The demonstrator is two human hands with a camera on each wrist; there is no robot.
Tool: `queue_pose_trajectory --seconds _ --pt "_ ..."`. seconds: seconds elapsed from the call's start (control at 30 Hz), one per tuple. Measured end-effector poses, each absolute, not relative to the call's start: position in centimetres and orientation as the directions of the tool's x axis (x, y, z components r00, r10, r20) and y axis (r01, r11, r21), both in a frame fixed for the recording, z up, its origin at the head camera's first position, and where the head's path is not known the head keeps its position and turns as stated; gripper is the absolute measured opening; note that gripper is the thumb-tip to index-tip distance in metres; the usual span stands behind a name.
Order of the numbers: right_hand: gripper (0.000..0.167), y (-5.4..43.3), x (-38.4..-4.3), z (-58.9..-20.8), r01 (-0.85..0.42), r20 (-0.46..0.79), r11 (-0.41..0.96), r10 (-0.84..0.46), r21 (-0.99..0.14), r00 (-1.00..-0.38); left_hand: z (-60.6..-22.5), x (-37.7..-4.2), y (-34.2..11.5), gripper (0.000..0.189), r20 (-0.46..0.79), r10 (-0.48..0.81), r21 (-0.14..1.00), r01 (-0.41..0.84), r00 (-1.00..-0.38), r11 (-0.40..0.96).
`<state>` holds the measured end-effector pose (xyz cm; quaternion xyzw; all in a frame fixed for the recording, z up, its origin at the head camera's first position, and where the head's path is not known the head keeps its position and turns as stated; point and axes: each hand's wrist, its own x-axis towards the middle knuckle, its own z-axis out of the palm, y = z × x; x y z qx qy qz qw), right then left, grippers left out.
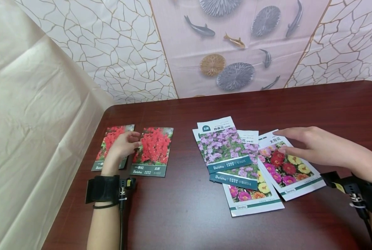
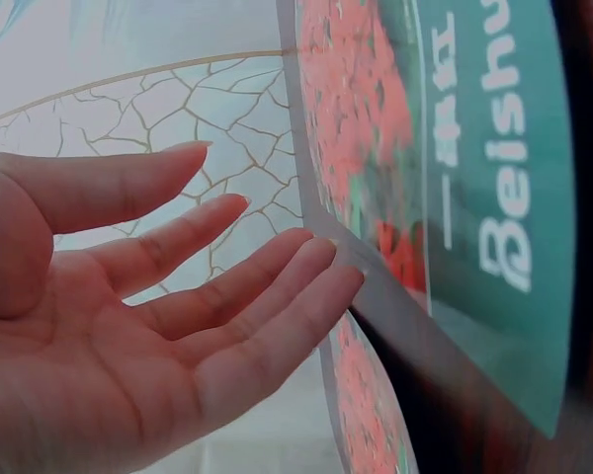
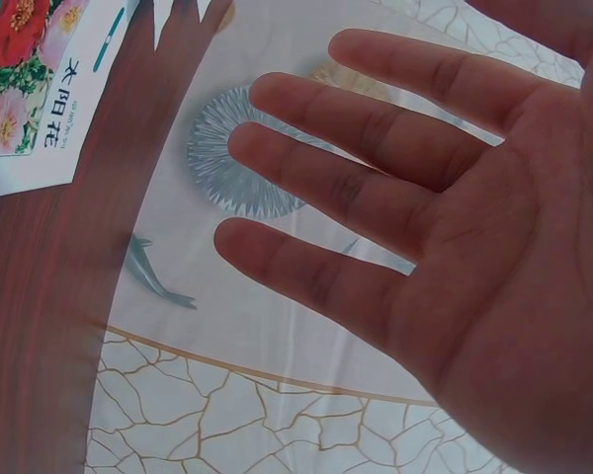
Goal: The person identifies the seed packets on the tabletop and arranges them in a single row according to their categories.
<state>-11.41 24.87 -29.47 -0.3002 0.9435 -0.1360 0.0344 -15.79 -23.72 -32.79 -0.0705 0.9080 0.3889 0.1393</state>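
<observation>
My left hand (image 1: 123, 147) is over the gap between two seed packets with red flowers, the left red packet (image 1: 110, 139) and the right red packet (image 1: 154, 149). Its fingers are loosely bent and nothing is in the palm; in the left wrist view a red packet's green printed band (image 2: 524, 326) stands close past the fingertips. My right hand (image 1: 326, 147) hovers with fingers extended above a packet of mixed-colour flowers (image 1: 290, 168). The right wrist view shows the bare palm (image 3: 484, 227), with that kind of packet (image 3: 20, 128) at upper left.
Mid-table, an upper purple-flower packet (image 1: 224, 146) overlaps a lower purple-flower packet (image 1: 236, 180), and both partly cover another mixed-colour packet (image 1: 257, 206). They lie on a dark red wooden table (image 1: 179, 215). A patterned cloth (image 1: 126, 45) hangs behind, and pale fabric (image 1: 32, 121) is at left.
</observation>
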Motion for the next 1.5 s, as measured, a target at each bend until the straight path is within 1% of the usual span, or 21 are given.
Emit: queue_pose_trajectory --seconds 0.2,0.4,0.53,0.7,0.9,1.03,1.17,1.33,1.5 --pt "0.046 24.8 -11.5 -29.5 -0.547 -0.001 0.792 -0.568 -0.27 -0.823 -32.8 -15.8 -23.3 0.043 -0.294 0.005 0.63 -0.19 -0.956 0.753" --pt "0.046 24.8 -11.5 -29.7 -0.537 -0.009 0.8 -0.559 -0.268 -0.829 -32.4 -15.5 -22.0 0.05 -0.308 0.052 0.53 -0.126 -0.95 0.839" --pt "0.045 24.6 -11.4 -29.8 -0.555 0.004 0.784 -0.577 -0.28 -0.817 -32.3 -15.2 -20.9 0.054 -0.319 0.104 0.465 -0.059 -0.942 0.884" --pt "0.045 24.0 -11.1 -29.9 -0.574 0.008 0.767 -0.598 -0.285 -0.802 -32.2 -14.8 -19.6 0.057 -0.347 0.2 0.403 0.047 -0.916 0.914" --pt "0.046 23.0 -11.0 -30.2 -0.557 -0.038 0.783 -0.588 -0.278 -0.808 -31.7 -14.2 -18.7 0.058 -0.381 0.324 0.404 0.159 -0.866 0.901" --pt "0.043 22.4 -10.8 -30.3 -0.576 -0.033 0.771 -0.605 -0.271 -0.795 -31.8 -13.8 -18.4 0.061 -0.421 0.384 0.404 0.209 -0.822 0.891" --pt "0.039 21.8 -10.5 -30.5 -0.618 -0.011 0.738 -0.644 -0.27 -0.765 -31.8 -13.5 -18.0 0.06 -0.445 0.398 0.368 0.242 -0.802 0.898" --pt "0.039 21.1 -10.0 -30.8 -0.649 -0.001 0.708 -0.676 -0.278 -0.737 -31.7 -13.3 -17.6 0.057 -0.465 0.399 0.321 0.27 -0.79 0.908" --pt "0.04 20.4 -9.7 -31.1 -0.662 0.0 0.696 -0.689 -0.276 -0.725 -31.7 -13.2 -17.3 0.057 -0.492 0.365 0.29 0.247 -0.79 0.925"
